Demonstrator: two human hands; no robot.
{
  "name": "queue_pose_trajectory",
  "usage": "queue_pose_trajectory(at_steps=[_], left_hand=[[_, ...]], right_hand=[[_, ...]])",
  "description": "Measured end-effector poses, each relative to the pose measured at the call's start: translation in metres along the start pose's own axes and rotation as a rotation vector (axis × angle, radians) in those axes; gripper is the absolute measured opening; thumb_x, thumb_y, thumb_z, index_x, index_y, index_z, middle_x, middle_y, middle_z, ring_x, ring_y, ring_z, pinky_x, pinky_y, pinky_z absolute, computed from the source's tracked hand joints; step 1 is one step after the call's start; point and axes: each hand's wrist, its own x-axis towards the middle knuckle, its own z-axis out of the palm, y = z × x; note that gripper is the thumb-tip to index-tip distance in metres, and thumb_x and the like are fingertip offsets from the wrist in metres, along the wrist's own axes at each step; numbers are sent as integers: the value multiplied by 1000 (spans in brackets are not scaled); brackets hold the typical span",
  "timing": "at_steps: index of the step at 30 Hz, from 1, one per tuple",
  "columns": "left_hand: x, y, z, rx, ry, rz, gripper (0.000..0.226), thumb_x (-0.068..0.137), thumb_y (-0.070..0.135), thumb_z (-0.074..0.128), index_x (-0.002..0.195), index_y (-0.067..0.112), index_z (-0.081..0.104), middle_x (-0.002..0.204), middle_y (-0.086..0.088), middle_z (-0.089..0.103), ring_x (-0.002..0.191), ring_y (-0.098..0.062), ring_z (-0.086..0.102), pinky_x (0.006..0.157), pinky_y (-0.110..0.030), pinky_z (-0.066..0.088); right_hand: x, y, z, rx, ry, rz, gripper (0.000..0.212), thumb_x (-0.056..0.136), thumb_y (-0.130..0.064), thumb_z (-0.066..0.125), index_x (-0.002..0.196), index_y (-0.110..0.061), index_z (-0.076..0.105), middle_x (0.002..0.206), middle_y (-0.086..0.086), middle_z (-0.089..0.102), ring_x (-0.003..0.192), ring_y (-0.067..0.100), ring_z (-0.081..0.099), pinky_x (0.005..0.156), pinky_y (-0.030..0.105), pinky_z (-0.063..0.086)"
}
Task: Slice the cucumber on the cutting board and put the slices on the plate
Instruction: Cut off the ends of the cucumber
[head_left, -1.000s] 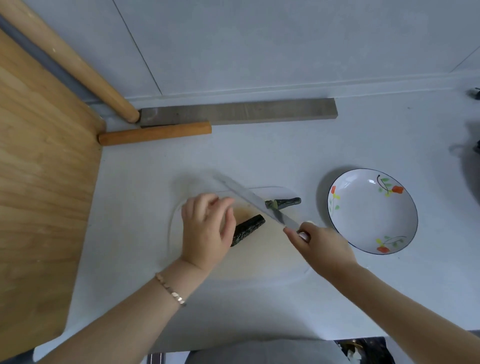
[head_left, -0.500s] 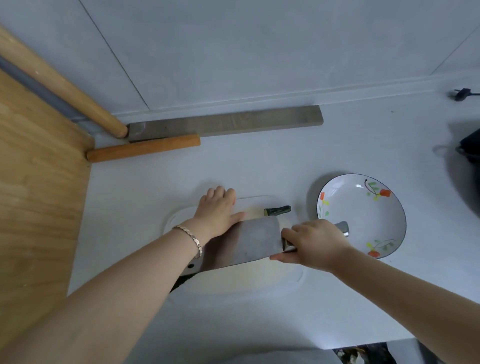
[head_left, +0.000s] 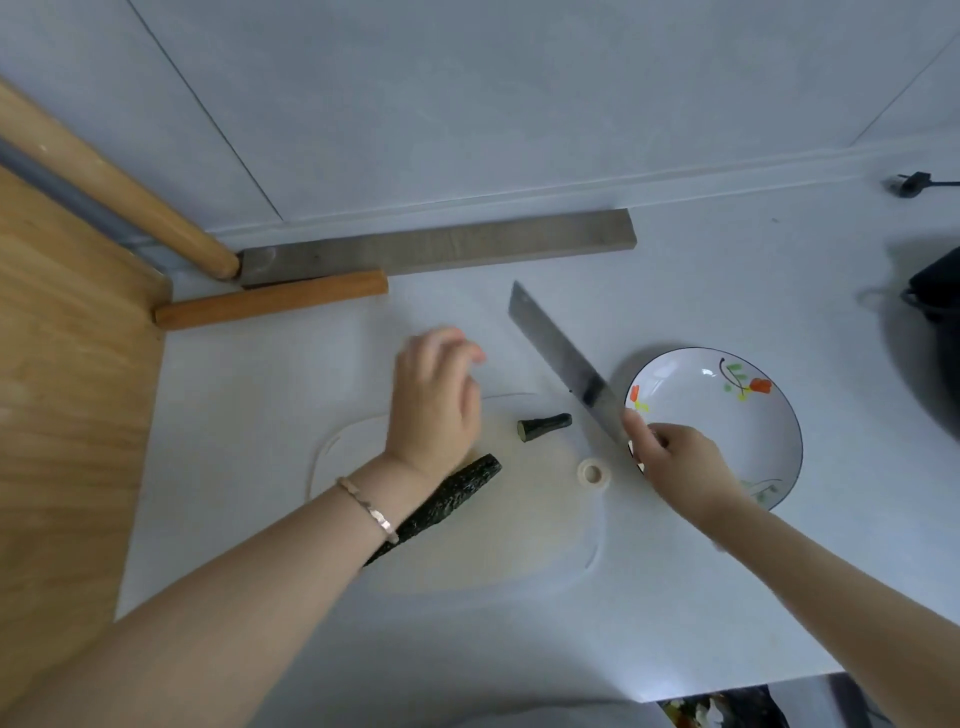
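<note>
A pale cutting board lies on the white counter. On it rests a long dark cucumber, partly hidden under my left wrist. Its cut-off stem end lies apart near the board's far edge. My left hand hovers blurred above the board's far left part, fingers relaxed, holding nothing. My right hand grips the cleaver by its handle, the blade raised and pointing away to the far left. A white flowered plate sits to the right, holding no slices.
A small ring of tape sits at the board's right edge. A grey bar and a wooden stick lie along the back wall. A wooden panel stands on the left. A dark object is at the right edge.
The cleaver lay flat on the board under both hands; now my right hand has lifted it up and to the right. My left hand has come off the blade, uncovering the cucumber.
</note>
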Motion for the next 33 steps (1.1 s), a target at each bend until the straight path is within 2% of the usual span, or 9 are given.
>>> queue_pose_trajectory(at_steps=[2,4,6,8,18,22,26,29,33], left_hand=[[-16,1,24,82,-299,246,25,70,4,41,86,12,59,105,-6,59,88,-27,57,74,-36,50],[-26,5,48,210,-717,358,24,78,10,49,97,14,64,134,-8,50,117,-28,52,95,-39,45],[-27,10,63,316,-978,253,28,91,22,42,115,19,56,152,-2,22,138,-22,24,110,-41,19],[-22,9,67,391,-1041,143,31,95,28,34,119,19,52,148,-3,28,134,-23,28,109,-41,16],[-34,-56,-4,579,-936,-222,33,96,27,30,102,14,60,108,-4,58,96,-23,53,91,-36,39],[-45,-64,-18,532,-847,-207,29,93,19,37,117,12,53,126,-10,52,115,-28,48,102,-38,32],[-55,-49,-16,353,-524,16,70,75,-7,52,139,10,28,149,-7,27,137,-27,26,114,-40,15],[-64,-43,-10,358,-559,87,83,68,-11,53,140,19,24,149,-2,21,137,-24,16,113,-41,12],[-71,-48,-11,415,-570,-13,85,64,-11,62,136,22,32,146,-7,35,135,-31,31,107,-51,25]], right_hand=[[6,-4,3,219,-14,120,55,90,-59,40,63,-10,41,53,4,34,51,22,31,53,26,30],[8,-10,4,313,-20,197,57,90,-60,41,61,-11,41,48,0,35,45,21,31,46,24,30],[10,-14,6,340,-22,213,57,90,-60,41,59,-12,38,49,0,36,44,20,31,45,24,29],[10,-17,7,353,-24,221,57,90,-60,42,57,-13,39,50,1,38,44,20,33,45,25,30],[-2,-32,11,469,-209,291,55,92,-60,38,65,-12,40,39,-6,32,36,14,26,42,22,26],[-7,-39,14,584,-389,370,58,90,-65,34,64,-13,39,49,-2,22,38,14,20,42,21,23],[-11,-51,29,628,-493,388,60,89,-68,32,63,-15,39,48,-4,21,37,13,19,40,20,23],[-12,-61,37,647,-529,401,60,89,-68,32,64,-14,39,48,-4,20,36,13,19,40,17,22],[-14,-70,43,641,-546,397,60,88,-68,32,63,-14,39,49,-3,20,36,13,18,40,17,21]])
